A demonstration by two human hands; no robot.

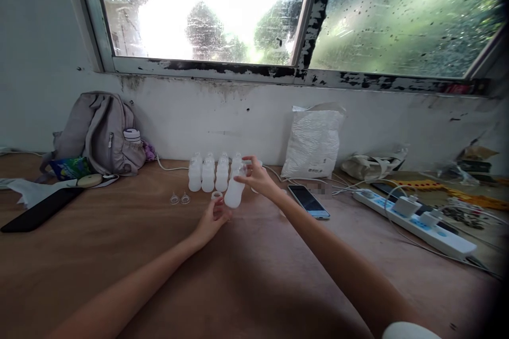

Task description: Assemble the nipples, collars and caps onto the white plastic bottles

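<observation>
My right hand (256, 177) grips a frosted white baby bottle (233, 194) near its top, from the right, and the bottle leans slightly. My left hand (213, 218) is low to the left of that bottle. Its curled fingertips are closed on a small whitish ring (217, 195), apparently a bottle collar. Behind both hands, several similar baby bottles (194, 176) stand upright in rows with clear teats on top. Two loose clear teats (185, 198) sit on the wooden table (159, 254) to the left. Part of the bottle row is hidden by my right hand.
A phone (309, 201) lies to the right, near a white power strip (417, 222) with plugs and cables. A white plastic bag (312, 143) leans on the wall. On the left are a grey backpack (99, 132) and a flat black object (43, 210).
</observation>
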